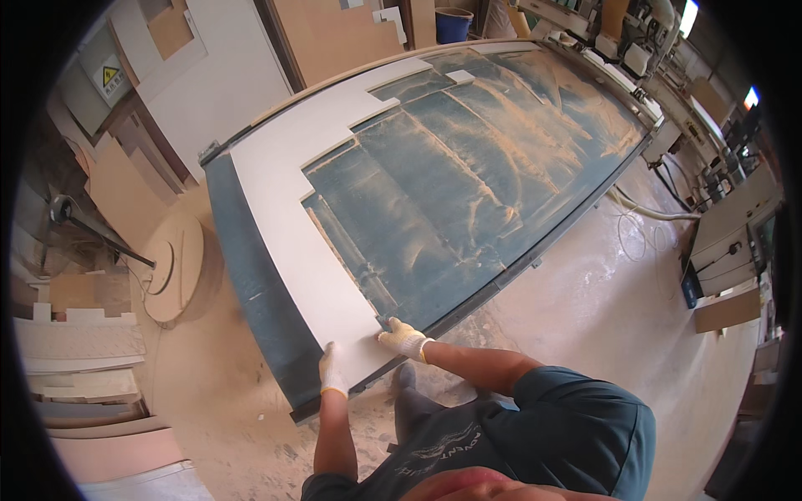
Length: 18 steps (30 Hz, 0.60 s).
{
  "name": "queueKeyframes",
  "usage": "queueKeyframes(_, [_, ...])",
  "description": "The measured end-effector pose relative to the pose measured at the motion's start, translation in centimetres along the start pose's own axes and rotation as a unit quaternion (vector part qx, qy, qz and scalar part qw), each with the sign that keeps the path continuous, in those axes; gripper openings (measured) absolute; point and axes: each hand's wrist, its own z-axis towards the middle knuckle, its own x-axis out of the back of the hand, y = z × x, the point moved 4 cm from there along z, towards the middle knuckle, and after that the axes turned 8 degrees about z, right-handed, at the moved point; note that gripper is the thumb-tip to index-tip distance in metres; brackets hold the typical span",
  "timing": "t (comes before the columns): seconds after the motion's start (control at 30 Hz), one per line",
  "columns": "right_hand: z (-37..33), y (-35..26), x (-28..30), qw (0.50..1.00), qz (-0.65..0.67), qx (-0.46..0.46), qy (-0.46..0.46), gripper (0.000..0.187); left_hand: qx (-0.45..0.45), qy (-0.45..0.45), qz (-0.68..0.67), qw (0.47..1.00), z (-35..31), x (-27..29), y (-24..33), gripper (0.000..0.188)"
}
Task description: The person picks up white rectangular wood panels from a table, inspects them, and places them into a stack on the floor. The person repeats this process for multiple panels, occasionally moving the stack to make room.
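A long white board (280, 213) with a stepped, cut-out inner edge lies along the left and far side of a dark green worktable (418, 209). I have white work gloves on both hands. My left hand (332, 370) is closed on the board's left edge at its near end. My right hand (405, 341) grips the opposite edge of that same end, close to the table's front corner. The fingertips under the board are hidden. Further up the table, a small white offcut (459, 76) rests apart from the board.
Sawdust (501, 179) streaks the table. A machine (626, 58) with hoses spans its far right end. A round-based stand (171, 267) is on the floor at left, near stacked panels (88, 342). Large sheets (213, 75) lean behind, beside a blue bucket (454, 25). A cabinet (727, 225) stands at right.
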Motion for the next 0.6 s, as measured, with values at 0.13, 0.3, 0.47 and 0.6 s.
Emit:
queueKeyframes(0.13, [-3.2,2.4,4.4,0.999,0.014,-0.004,-0.041,0.057,0.017,0.015,-0.08,0.997,-6.1,-6.2,-2.1,0.056])
queueKeyframes(0.3, [-8.1,11.8,16.5,0.987,-0.129,0.075,0.052,0.055,0.058,0.002,-0.036,0.998,-18.6,-20.7,-8.1,0.048])
queueKeyframes(0.47, [-14.2,21.3,43.4,0.982,-0.148,0.11,0.031,0.05,0.16,-0.223,-0.046,0.96,-33.0,-43.5,-17.3,0.039])
queueKeyframes(0.6, [-21.0,28.1,60.4,0.979,-0.191,0.047,0.062,0.048,-0.304,-0.472,0.482,0.673,-37.8,-53.2,-20.4,0.057])
